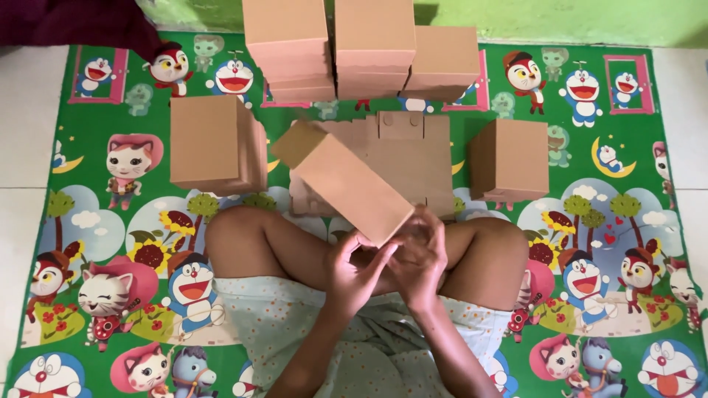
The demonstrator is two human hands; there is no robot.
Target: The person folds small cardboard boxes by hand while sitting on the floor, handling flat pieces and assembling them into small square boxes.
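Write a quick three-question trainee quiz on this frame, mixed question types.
1. True or false: both hands grip the near end of the tilted cardboard box.
2. What lies flat on the mat behind that box? A) unfolded box blanks B) a roll of tape C) scissors
3. Which single folded box sits nearer the mat's edge on the person's own right?

Key:
1. True: left hand and right hand meet there.
2. A, the blanks.
3. The right box, not the left box.

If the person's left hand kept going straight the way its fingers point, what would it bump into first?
The left hand points up and rightward, already against the near end of the long cardboard box held with the right hand. Beyond it probably come the flat cardboard sheets, though depth is unclear.
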